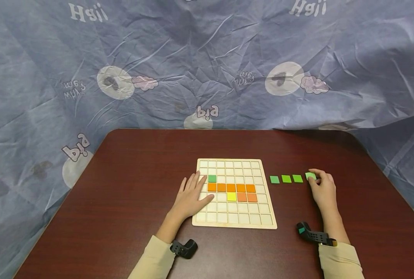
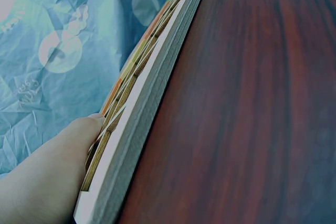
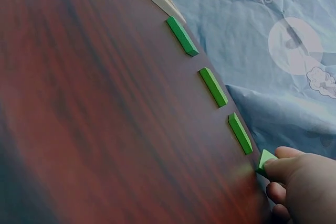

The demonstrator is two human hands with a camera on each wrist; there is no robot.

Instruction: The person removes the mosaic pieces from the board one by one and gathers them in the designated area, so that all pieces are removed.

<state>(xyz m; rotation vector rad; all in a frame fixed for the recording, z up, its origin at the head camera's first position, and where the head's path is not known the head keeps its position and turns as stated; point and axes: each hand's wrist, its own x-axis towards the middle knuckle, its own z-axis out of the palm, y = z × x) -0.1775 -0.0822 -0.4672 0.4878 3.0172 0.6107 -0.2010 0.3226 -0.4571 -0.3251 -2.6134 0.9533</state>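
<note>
My right hand (image 1: 325, 193) pinches a light green square tile (image 1: 310, 175) between thumb and fingers, at the right end of a row of green tiles. In the right wrist view that tile (image 3: 265, 157) is tipped up at the thumb. My left hand (image 1: 191, 197) lies with fingers spread over the left edge of a wooden grid board (image 1: 235, 225). On the board sit a green tile (image 1: 212, 178), a row of several orange tiles (image 1: 231, 188), a yellow tile (image 1: 231, 197) and two lighter orange tiles (image 1: 247, 197). The left wrist view shows the left thumb (image 2: 86, 129) on the board's rim.
Between the board and my right hand lie a darker green tile (image 1: 275, 179) and two bright green tiles (image 1: 292, 178) on the dark red-brown table (image 1: 140, 174). A wrinkled blue cloth (image 1: 179, 54) hangs behind the table's far edge. Black bands (image 1: 184, 248) circle both wrists.
</note>
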